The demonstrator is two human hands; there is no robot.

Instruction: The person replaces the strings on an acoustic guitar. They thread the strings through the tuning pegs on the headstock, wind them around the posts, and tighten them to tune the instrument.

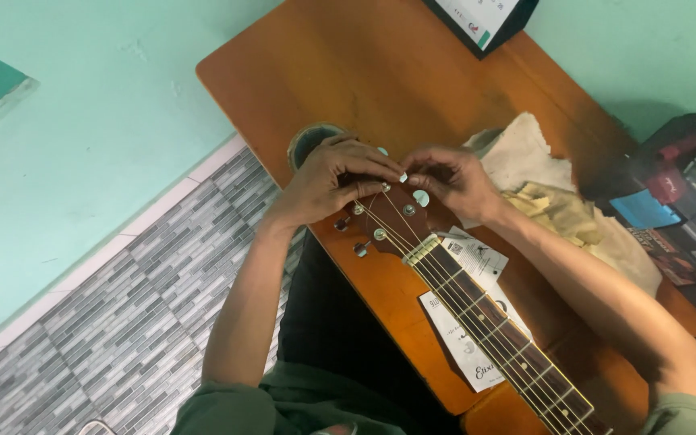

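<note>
From the head view, your left hand (333,184) lies draped over the far end of the guitar headstock (380,221), and your right hand (454,179) meets it from the other side, so both sets of fingers come together just beyond the headstock's tip. The fingers of each hand are drawn narrow, pinched close at the top tuning post; whether they grip a string end or the post itself you cannot tell, since the fingertips hide it. Neither hand is clearly nearer: they touch or almost touch over the same spot.

The headstock lies on the orange worktop (380,72), its long axis running on into the guitar neck (501,338), which slants from the headstock down toward the lower right of the picture. The headstock end points away from you, toward the round dark cup (309,141) just past your left hand. The strings (453,290) follow the same slant.

Beside the headstock, under the neck, lie white paper packets (473,322); past your right hand sits a crumpled cloth (525,157) with pale yellowish scraps (561,211).
</note>
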